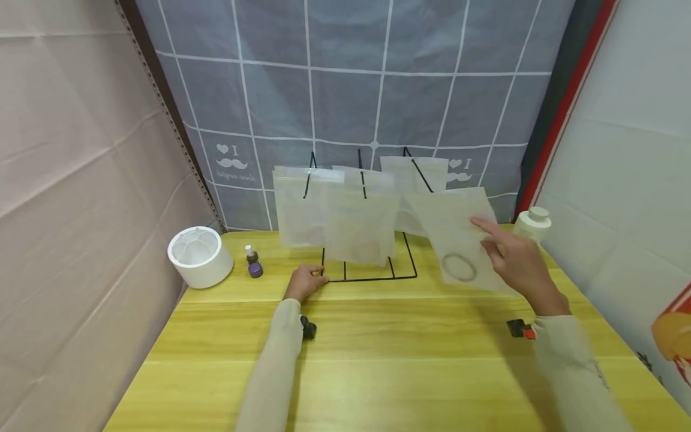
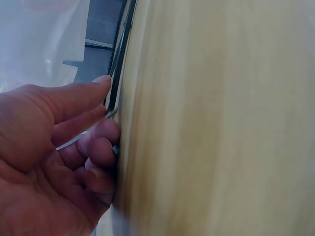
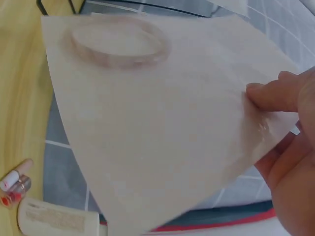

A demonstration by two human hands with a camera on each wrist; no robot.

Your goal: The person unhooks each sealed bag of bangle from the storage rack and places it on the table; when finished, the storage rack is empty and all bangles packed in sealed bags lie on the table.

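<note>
In the head view, my right hand (image 1: 518,267) pinches a translucent frosted bag (image 1: 442,222) by its right side, raised over the table's right half. Through the bag (image 3: 138,118) a ring like a bangle (image 3: 118,61) shows at its lower part. My left hand (image 1: 305,282) holds the front left corner of a black wire rack (image 1: 372,279); in the left wrist view its thumb and fingers close on the wire (image 2: 118,64). On the rack's hooks hang similar bags, at the left (image 1: 299,210), middle (image 1: 356,225) and right (image 1: 405,180). The held bag overlaps the right one.
A white round container (image 1: 205,273) with inner dividers stands at the left. Beside it are a small brown bottle (image 1: 252,257) and a purple-lidded jar (image 1: 256,270). A white bottle (image 1: 531,225) stands behind my right hand, with small tubes (image 3: 17,177) near it.
</note>
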